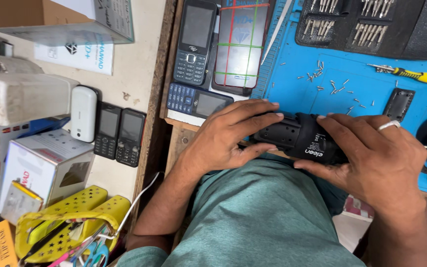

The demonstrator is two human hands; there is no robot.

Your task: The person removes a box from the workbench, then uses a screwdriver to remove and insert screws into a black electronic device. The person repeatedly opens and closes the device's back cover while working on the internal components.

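Together, both hands clamp a black, perforated plastic device [300,140] at the near edge of the blue mat [297,94]. Left hand [228,136] wraps its rounded end at nine o'clock; right hand [376,158], wearing a silver ring, covers three o'clock. Loose metal screws [329,84] lie at twelve o'clock.

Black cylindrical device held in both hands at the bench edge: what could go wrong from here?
1. The black device is held by the left hand and right hand over the lap, past the edge of the blue mat; a slip could drop it.
2. Loose screws lie scattered on the mat just beyond the fingers; a nudge might scatter or lose them.
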